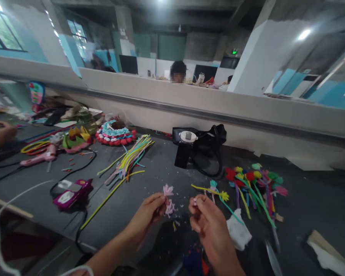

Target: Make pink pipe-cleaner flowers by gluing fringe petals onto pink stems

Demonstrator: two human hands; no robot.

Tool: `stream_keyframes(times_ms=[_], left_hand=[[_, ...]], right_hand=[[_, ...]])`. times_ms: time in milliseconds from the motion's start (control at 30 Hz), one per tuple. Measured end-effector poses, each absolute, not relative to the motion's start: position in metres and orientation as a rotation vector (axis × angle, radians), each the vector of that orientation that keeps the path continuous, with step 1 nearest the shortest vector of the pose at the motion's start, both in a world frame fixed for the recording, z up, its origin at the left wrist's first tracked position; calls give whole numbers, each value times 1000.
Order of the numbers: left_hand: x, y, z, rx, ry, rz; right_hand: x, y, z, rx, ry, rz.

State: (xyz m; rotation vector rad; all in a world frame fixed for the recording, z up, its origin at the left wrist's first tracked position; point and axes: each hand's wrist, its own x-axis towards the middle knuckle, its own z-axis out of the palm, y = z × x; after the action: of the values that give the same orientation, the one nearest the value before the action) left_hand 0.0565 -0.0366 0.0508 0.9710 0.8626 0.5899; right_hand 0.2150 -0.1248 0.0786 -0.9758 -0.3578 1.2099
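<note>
My left hand [149, 212] pinches a pale pink fuzzy flower [168, 190] between thumb and fingers, its petals pointing up. Just below it shows a curly pink tuft [169, 208]; whether it is held or lies on the table I cannot tell. To the right, apart from the flower, my right hand [208, 216] is closed in a pinch on a small pale pink piece [194, 201]. Small scraps dot the dark table between both hands. Beyond the right hand lie a yellow fuzzy flower [224, 196] and a teal one [213, 184] on stems.
A bundle of coloured pipe cleaners [136, 157] lies ahead on the left, near a purple device [74, 194] and a pink glue gun [44, 156]. Colourful flowers [248, 175] and a crumpled tissue [239, 232] are right. A phone [182, 155] lies by a black bag [215, 134]. Another person's hand [1, 134] is far left.
</note>
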Motion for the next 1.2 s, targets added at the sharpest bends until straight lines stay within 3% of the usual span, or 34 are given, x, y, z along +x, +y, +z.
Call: stream_keyframes(times_ms=[267, 733, 1000, 1200], left_hand=[[66, -13, 69, 808, 951, 610], [33, -92, 127, 758, 1086, 478], [-9, -85, 165, 900, 1009, 301], [-15, -108, 198, 813, 1050, 347]], right_hand=[[218, -103, 112, -980, -137, 1344], [222, -163, 204, -1040, -93, 1547], [158, -200, 208, -1004, -12, 1309], [162, -176, 222, -1108, -205, 1424]])
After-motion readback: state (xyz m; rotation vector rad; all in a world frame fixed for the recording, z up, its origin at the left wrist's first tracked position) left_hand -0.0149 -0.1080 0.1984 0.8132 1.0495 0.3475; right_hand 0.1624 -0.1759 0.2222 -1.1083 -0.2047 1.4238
